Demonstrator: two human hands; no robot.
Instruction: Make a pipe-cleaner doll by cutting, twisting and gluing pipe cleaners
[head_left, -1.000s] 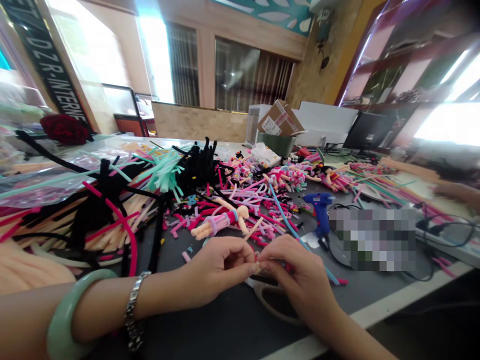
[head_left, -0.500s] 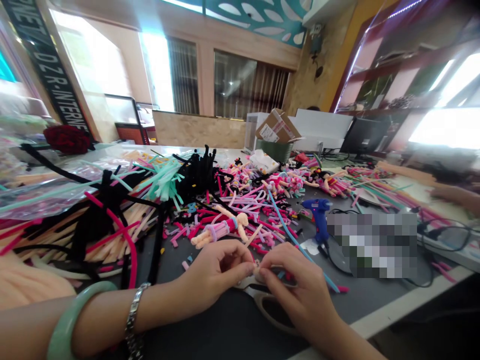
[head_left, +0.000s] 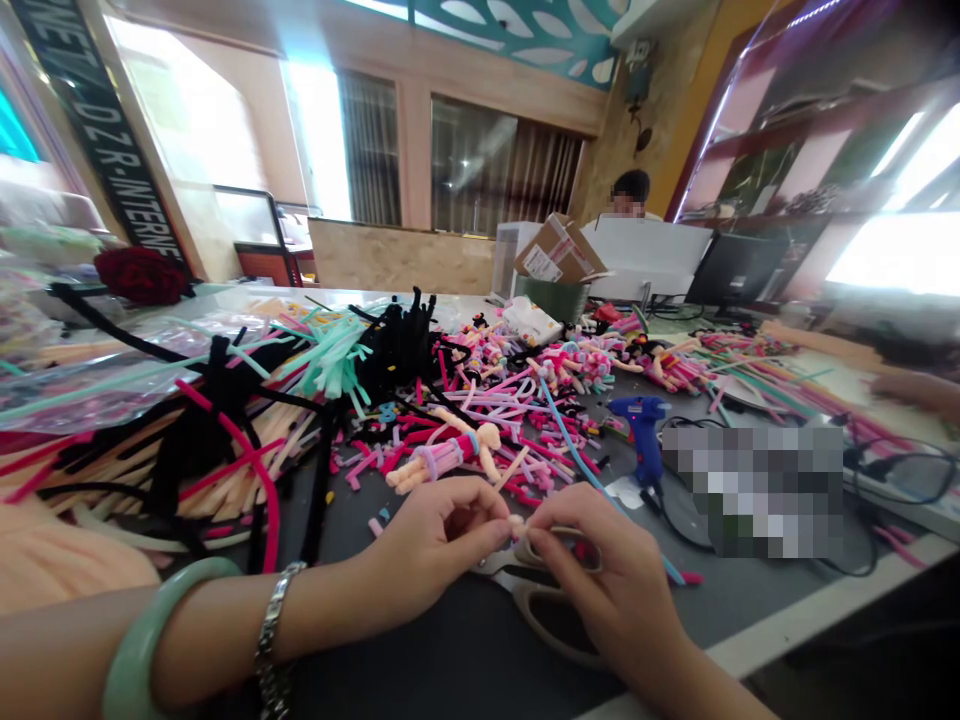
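Pinching a tiny pale piece (head_left: 517, 525) in the fingertip grip of left hand (head_left: 442, 535) and right hand (head_left: 600, 550), midway between both, over scissors (head_left: 516, 580) on the table (head_left: 420, 660), with long axis too small to make out.

So the thing being worked on is one tiny pale bit (head_left: 516, 525), kinda peachy-pink and stubby (too small to make out its exact shape, sorry). It's up off the desk, pinched in the thumb and fingertips of the left hand (head_left: 442, 540), with the right hand's (head_left: 611, 560) fingertips closed at its other side. Only a little nub shows in between. In view it sits just above the scissors (head_left: 512, 580), lower right of a doll (head_left: 442, 460).
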